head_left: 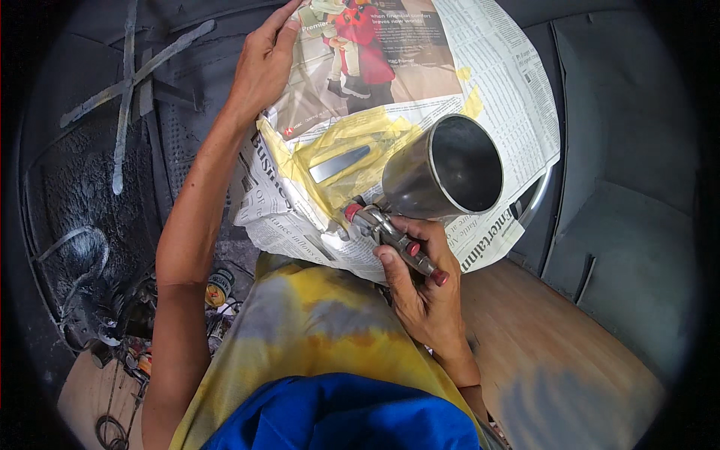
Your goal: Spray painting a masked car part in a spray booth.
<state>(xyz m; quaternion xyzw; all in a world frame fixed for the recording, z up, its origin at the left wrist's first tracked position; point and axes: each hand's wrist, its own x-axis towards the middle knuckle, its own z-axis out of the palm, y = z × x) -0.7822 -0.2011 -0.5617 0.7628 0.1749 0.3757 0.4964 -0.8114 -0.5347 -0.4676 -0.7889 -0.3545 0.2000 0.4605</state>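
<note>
My left hand (264,66) is closed on the upper left edge of a piece wrapped in newspaper (510,97), thumb on its front. Yellow masking tape (341,142) frames a bare silvery strip (340,164) on its lower left part. The kind of piece under the paper is hidden. In my right hand (431,304) is a metal spray gun (391,236) with red-marked knobs, its nozzle end close to the taped area. A large metal cup (409,180) sits on the gun, its open mouth tilted toward me; the inside looks dark grey.
A curved shiny rim (534,201) shows past the paper's right edge. Dark, paint-coated panels stand left and right, with crossed strips (129,84) at upper left. Cans (218,288) and clutter lie low on the left, beside a coiled cord (111,431). Brown boarding (547,337) lies at lower right.
</note>
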